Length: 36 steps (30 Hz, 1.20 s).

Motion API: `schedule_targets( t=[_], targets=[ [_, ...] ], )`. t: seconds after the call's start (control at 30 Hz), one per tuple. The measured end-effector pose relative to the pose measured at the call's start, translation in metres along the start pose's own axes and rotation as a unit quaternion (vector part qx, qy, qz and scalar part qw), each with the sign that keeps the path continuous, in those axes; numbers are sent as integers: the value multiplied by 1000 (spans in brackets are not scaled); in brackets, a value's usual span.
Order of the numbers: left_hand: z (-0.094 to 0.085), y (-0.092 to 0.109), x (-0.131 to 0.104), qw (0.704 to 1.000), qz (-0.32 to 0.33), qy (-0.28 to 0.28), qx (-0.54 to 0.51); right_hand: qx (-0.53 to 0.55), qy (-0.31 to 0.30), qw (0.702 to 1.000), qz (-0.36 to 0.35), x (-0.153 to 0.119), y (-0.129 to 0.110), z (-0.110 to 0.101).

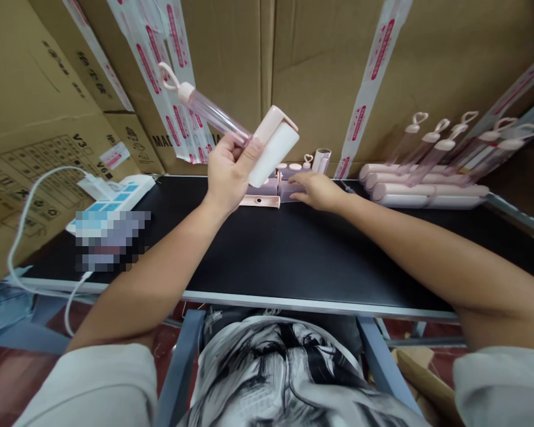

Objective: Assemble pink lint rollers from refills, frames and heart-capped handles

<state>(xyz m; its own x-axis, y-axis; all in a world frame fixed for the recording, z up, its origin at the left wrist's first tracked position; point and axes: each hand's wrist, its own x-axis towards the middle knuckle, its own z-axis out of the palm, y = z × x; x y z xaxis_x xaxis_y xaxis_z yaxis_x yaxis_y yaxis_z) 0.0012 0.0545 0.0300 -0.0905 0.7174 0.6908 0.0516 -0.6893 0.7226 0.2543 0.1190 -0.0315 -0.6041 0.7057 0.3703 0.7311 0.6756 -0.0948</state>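
Note:
My left hand (229, 172) is closed around a lint roller (271, 145) with a pale pink cover, a white roll and a clear handle ending in a heart-shaped loop, raised above the black table. My right hand (318, 190) reaches to the back of the table, fingers apart, over translucent purplish parts (289, 191); whether it grips one cannot be made out. Just left of those fingers lies a pink half-cover (262, 201) with a dark round spot. Behind the right hand stands a small white roll (323, 159).
Several finished-looking pink rollers (427, 190) lie stacked at the back right, handles pointing up. At the left are a white power strip (115, 201) with a cable and a pixelated object (111, 240). Taped cardboard (315, 77) rises behind the black table (285, 255).

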Motion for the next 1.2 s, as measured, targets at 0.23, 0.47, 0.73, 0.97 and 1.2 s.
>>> schedule_targets(
  t=[0.23, 0.47, 0.73, 0.97, 1.2],
  targets=[
    [2, 7, -7, 997, -49, -58, 6, 83, 83, 993, -21, -3, -10, -2],
    [3, 19, -16, 964, -161, -211, -26, 392, 196, 899, -8, -39, -61, -37],
    [-8, 27, -11, 868, -127, -440, 191, 526, 190, 827, 67, -78, -71, -46],
    [-10, 37, -13, 696, -178, -662, 214, 581, 0, 798, 159, -77, -78, -65],
    [-22, 33, -4, 610, -244, -732, 179, 674, -127, 701, 194, -80, -94, -48]
  ],
)
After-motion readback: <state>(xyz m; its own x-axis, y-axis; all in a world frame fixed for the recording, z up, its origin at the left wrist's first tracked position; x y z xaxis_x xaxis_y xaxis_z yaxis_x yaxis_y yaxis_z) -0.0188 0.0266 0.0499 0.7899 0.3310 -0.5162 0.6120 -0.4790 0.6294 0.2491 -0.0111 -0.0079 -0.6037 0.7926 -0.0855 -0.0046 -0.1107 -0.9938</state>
